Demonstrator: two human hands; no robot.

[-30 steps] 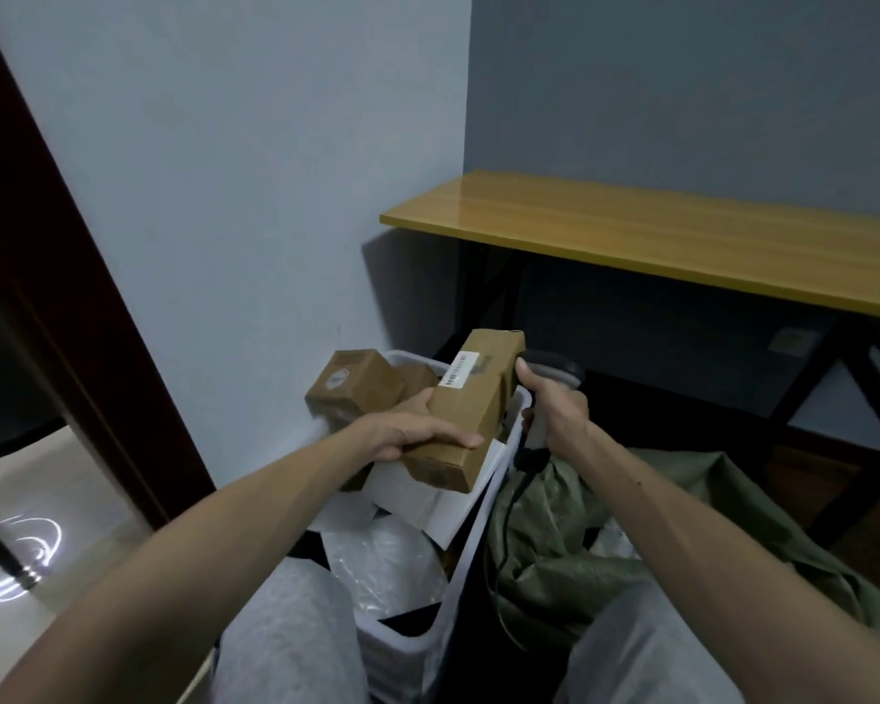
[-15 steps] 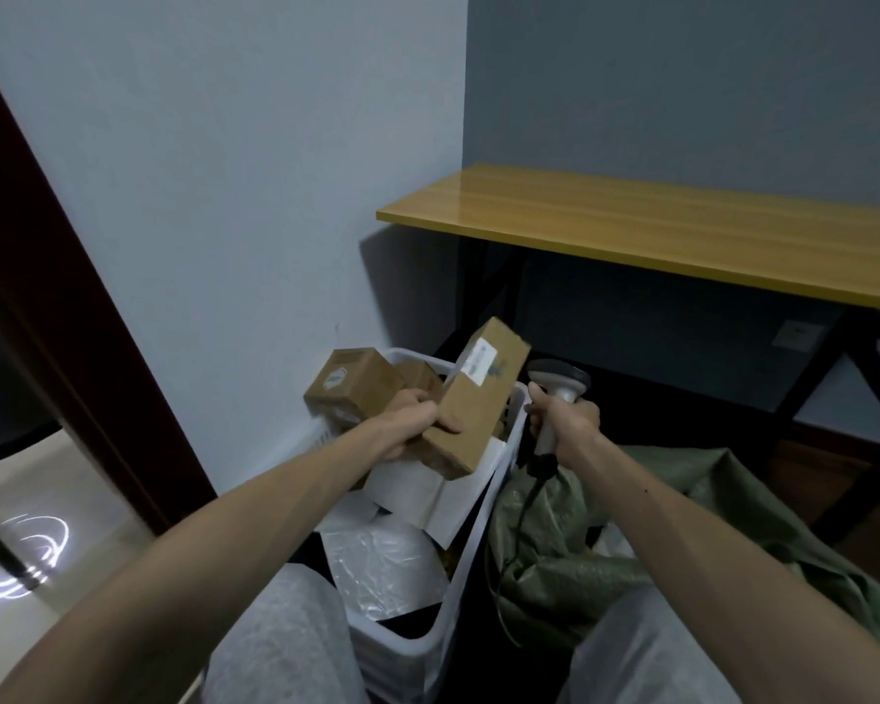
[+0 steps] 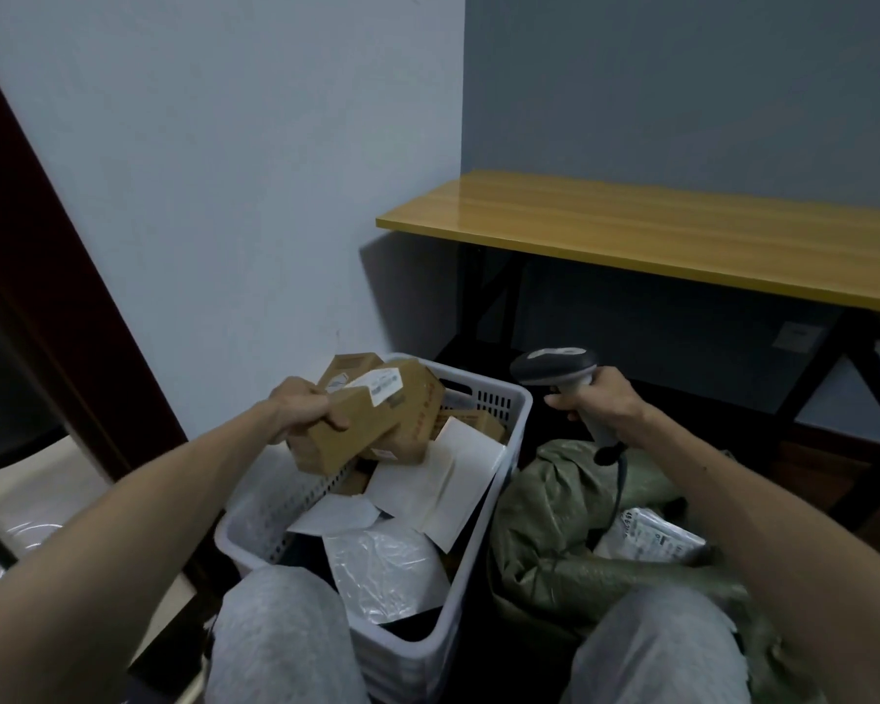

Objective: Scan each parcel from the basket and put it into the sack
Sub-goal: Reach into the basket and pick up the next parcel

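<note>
- Holding a brown cardboard parcel in my left hand, with my fingers curled tightly round its near end. The parcel is tilted, its white label facing up, and it sits in the air over the far left part of the basket.
- My right hand is wrapped round the handle of a grey scanner. The scanner's head points left towards the parcel, with a clear gap between them. Its dark cable hangs down over the sack.
- The white plastic basket stands between my knees. Inside lie white envelopes, a clear plastic mailer and more brown boxes at the far end.
- The green sack slumps just right of the basket, its mouth open, with a labelled packet lying inside.
- A yellow wooden table stands beyond, against the grey wall.
</note>
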